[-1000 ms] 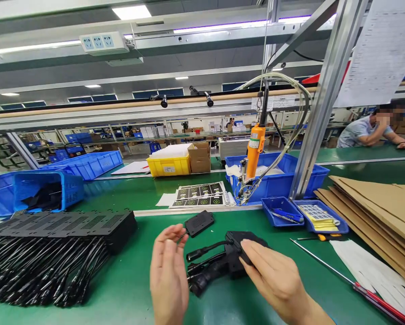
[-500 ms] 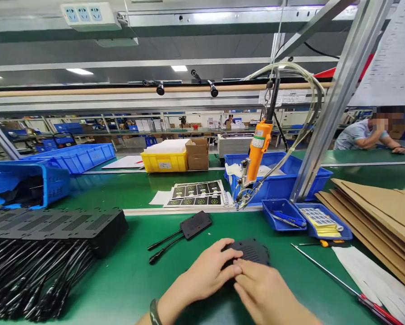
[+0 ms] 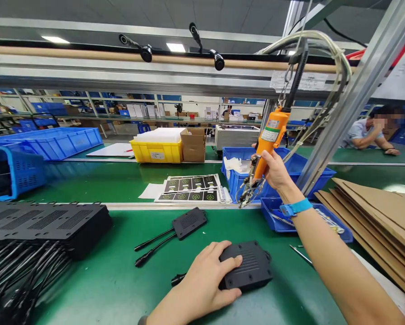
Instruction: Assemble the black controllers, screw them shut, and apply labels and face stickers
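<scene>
My left hand (image 3: 211,280) grips the near end of a black ribbed plastic box (image 3: 248,264) that lies on the green bench, thumb on one side and fingers over its top. A cable connector (image 3: 178,280) pokes out beside that hand. Raised at the right, my right hand (image 3: 274,169) is wrapped round an orange electric screwdriver (image 3: 273,128), which hangs from a cord with its tip down. Beyond the left hand rests a smaller black box with two cables (image 3: 189,223).
Stacked black boxes with cables (image 3: 50,223) fill the left side. Printed label sheets (image 3: 190,188) lie mid-bench. Behind the screwdriver are blue bins (image 3: 234,180); cardboard sheets (image 3: 375,212) and a metal frame post (image 3: 341,113) stand at right. A person (image 3: 365,133) sits far right.
My right hand has left the black box and moved up to take hold of the orange screwdriver. My left hand stays on the box. The view has shifted downward and slightly right.
</scene>
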### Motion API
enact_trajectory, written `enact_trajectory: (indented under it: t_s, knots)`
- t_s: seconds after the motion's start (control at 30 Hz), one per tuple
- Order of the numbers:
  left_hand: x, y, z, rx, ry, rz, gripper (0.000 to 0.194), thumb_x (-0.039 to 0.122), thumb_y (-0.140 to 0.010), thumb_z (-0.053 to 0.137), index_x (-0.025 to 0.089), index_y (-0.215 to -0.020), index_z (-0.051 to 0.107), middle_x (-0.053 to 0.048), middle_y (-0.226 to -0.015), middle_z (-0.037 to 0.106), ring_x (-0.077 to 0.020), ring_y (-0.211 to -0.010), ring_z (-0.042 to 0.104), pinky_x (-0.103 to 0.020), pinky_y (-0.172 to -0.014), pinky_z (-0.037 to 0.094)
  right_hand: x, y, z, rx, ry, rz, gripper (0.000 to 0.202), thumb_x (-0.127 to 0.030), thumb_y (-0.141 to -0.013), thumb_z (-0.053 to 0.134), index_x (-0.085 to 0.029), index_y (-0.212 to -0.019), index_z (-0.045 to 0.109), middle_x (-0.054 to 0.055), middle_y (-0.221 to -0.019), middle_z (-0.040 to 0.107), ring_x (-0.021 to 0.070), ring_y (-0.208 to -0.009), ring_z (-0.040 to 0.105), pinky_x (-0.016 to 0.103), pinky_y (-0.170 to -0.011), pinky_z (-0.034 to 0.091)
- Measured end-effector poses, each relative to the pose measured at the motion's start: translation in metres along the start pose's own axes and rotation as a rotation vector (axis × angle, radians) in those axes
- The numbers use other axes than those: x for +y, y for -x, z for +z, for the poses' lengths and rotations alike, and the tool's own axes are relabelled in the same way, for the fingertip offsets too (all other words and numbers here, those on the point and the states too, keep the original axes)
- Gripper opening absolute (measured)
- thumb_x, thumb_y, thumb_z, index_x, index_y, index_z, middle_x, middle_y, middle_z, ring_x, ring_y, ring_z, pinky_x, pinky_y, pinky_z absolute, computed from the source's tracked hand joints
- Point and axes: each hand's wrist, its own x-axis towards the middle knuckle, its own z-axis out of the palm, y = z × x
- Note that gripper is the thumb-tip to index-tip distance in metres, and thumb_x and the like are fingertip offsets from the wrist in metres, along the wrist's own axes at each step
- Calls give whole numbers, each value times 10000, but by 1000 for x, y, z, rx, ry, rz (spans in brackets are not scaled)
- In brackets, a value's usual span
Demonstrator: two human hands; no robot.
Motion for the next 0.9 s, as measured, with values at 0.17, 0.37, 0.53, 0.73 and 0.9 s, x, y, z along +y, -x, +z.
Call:
enact_trajectory:
  t_s: [0.17,0.37,0.53,0.73,0.9]
  knots:
    - [0,0,6,38,-54,34,635,310,-739,806,247,-1331,585,-190,-1414,497,-375,-1173,561,-576,-992,469,-11,18,4,19,-113,67,529,-659,-713,629,-217,-999,581,-59,-540,523,135,-441,494,277,-427,403]
    - [5,2,9,40,-119,-27,674,449,-749,816,270,-1353,576,-241,-1456,439,-438,-1238,522,-609,-971,468,-67,49,12,125,-156,41,640,-709,-817,504,-185,-1165,624,-29,-551,555,125,-431,489,279,-416,368]
    - [7,1,10,52,-104,-48,688,386,-717,854,268,-1343,594,-216,-1372,518,-413,-1180,577,-560,-951,509,-83,69,20,169,-131,60,605,-694,-832,524,-165,-1096,649,-19,-533,553,118,-386,487,259,-350,324]
    - [9,0,10,65,-95,-50,671,338,-721,850,250,-1337,600,-215,-1355,523,-400,-1142,593,-546,-927,528,-70,75,22,190,-129,70,570,-711,-798,558,-190,-1014,645,-21,-537,553,121,-393,495,254,-348,355]
    - [8,0,12,50,-113,-46,663,368,-734,841,251,-1339,598,-225,-1368,510,-412,-1160,583,-554,-936,522,-73,81,24,200,-108,52,515,-695,-807,579,-209,-963,638,-37,-525,531,103,-371,468,232,-334,346]
